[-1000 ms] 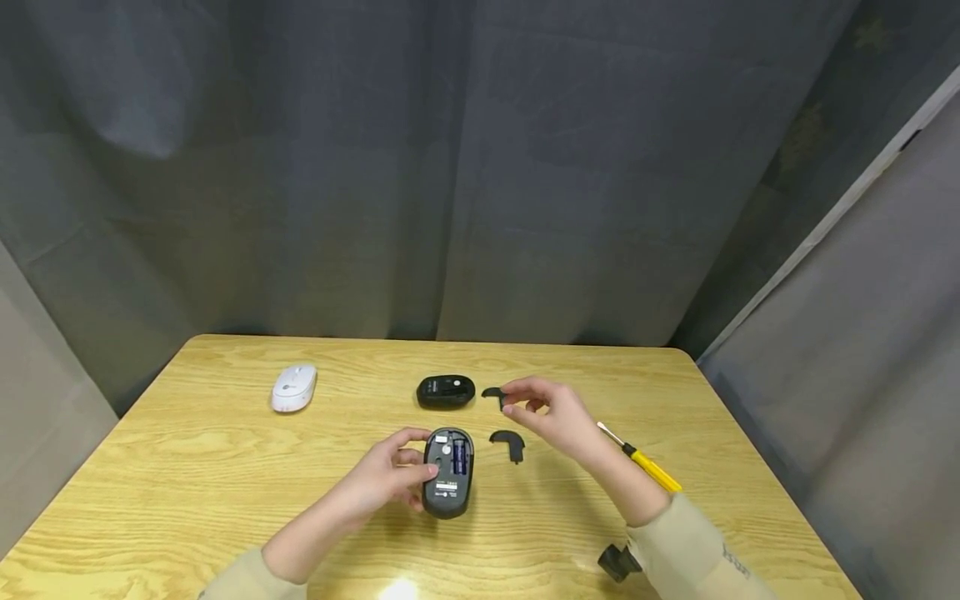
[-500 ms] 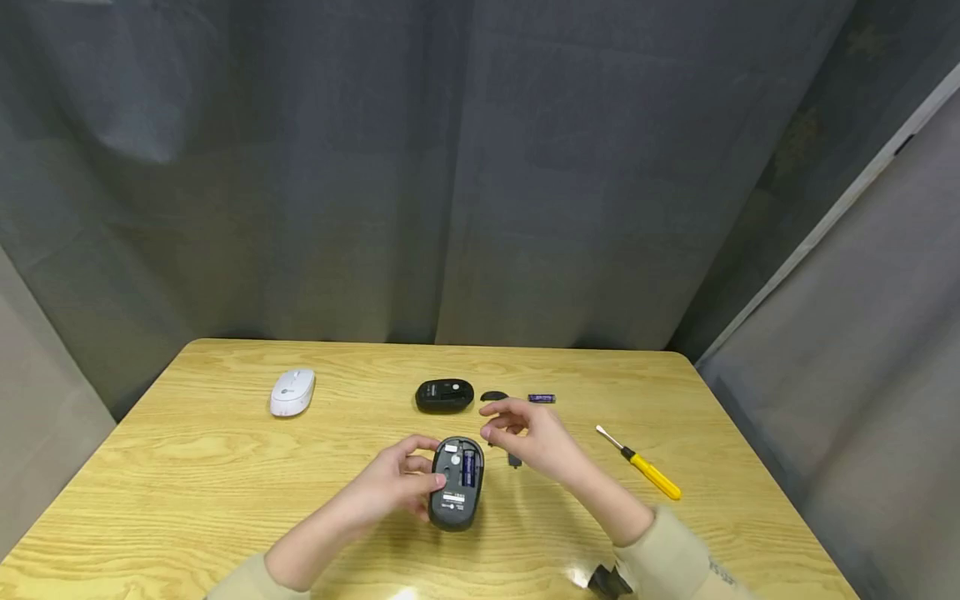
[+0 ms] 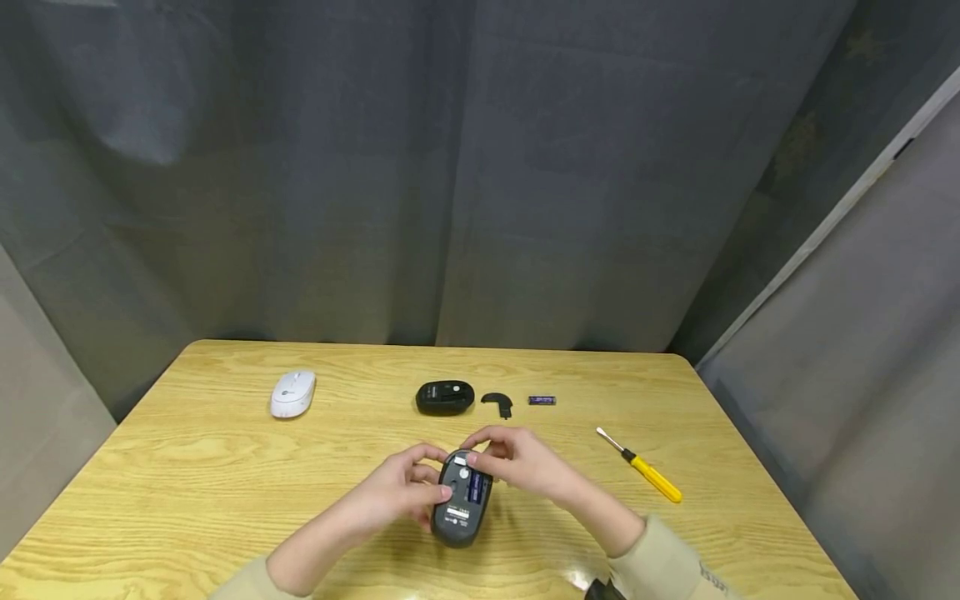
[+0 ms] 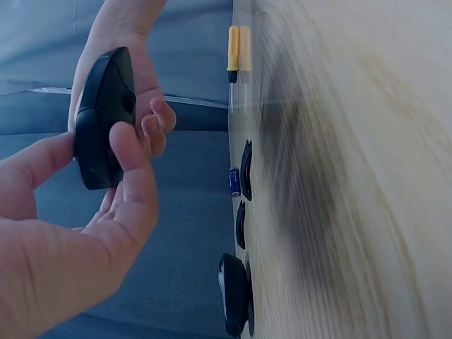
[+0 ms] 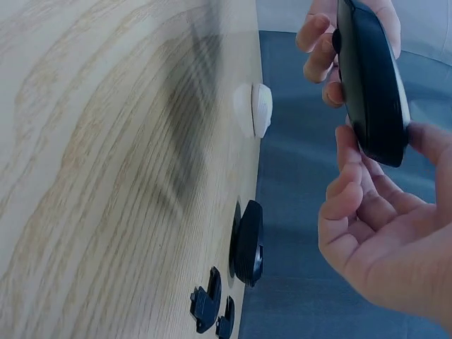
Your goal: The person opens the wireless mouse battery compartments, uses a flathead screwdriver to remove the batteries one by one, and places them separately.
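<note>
- I see the held mouse point(image 3: 461, 502) underside up, lifted above the bench point(image 3: 195, 467), middle of its width, toward the near edge.
- My left hand point(image 3: 405, 487) grips its left side, fingers curled round it and thumb on the underside.
- My right hand point(image 3: 517, 462) pinches its top end, thumb on the underside, fingers drawn close behind.
- Done, as I judge it: its cover is off and the bay battery point(image 3: 476, 486) sits inside; I can't tell whether there's more than one.
- The far mouse point(image 3: 445, 398) lies belly up near the far edge, apparently without its cover too; its bay is too small to read.
- Left, by my reckoning: the far cover point(image 3: 501, 403) and near cover point(image 5: 205, 308) both lie unfitted, and the loose battery point(image 3: 542, 400) rests to their right, near the far edge.
- White mouse point(image 3: 292, 395), toward the far left corner, and screwdriver point(image 3: 649, 476), toward the right edge: both untouched.
</note>
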Motion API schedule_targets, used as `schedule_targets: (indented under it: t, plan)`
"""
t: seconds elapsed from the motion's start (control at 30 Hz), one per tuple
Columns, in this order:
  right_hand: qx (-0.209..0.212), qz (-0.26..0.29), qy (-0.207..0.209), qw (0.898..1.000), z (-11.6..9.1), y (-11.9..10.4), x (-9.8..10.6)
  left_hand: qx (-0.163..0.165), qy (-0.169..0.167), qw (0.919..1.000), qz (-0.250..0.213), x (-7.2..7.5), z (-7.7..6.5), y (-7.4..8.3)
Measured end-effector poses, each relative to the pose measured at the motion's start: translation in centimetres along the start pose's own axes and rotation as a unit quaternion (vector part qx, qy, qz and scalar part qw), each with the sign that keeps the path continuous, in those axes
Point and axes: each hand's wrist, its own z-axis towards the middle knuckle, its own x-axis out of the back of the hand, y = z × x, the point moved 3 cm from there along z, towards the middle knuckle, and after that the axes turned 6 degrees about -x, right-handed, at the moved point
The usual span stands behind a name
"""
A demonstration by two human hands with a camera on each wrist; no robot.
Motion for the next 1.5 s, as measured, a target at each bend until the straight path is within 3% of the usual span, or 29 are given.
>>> schedule_targets:
  t: [0.33,0.6,0.73,0.83,1.0,1.27,1.33,1.5]
  plan:
    - [-0.023,-0.007,-0.038,0.999,0.3,1.7,-0.3,0.000,-0.019,0.9998,0.001,-0.3,0.1,-0.1]
    - [-0.033,-0.001,-0.028,0.999,0.1,1.9,-0.3,0.010,-0.017,0.9998,0.005,-0.2,0.0,0.0]
    - [-0.042,0.010,-0.004,0.999,0.1,1.9,-0.1,-0.011,0.003,0.9991,0.041,-0.1,0.1,0.4]
    - [-0.053,0.036,0.015,0.998,-0.4,0.9,0.2,-0.037,0.033,0.9931,0.107,0.0,0.0,0.7]
    - [-0.068,0.069,0.044,0.994,-1.4,-0.7,0.8,-0.083,0.088,0.9668,0.225,-0.3,-0.3,1.2]
    - [-0.082,0.111,0.102,0.985,-0.9,1.1,1.2,-0.149,0.171,0.9156,0.332,-1.4,-0.5,0.9]
    - [-0.088,0.128,0.118,0.981,-0.7,1.8,1.2,-0.166,0.195,0.8983,0.357,-1.6,-0.5,0.9]
    - [-0.095,0.166,0.159,0.969,-0.5,2.5,1.0,-0.207,0.246,0.8458,0.426,-1.9,-0.1,1.2]
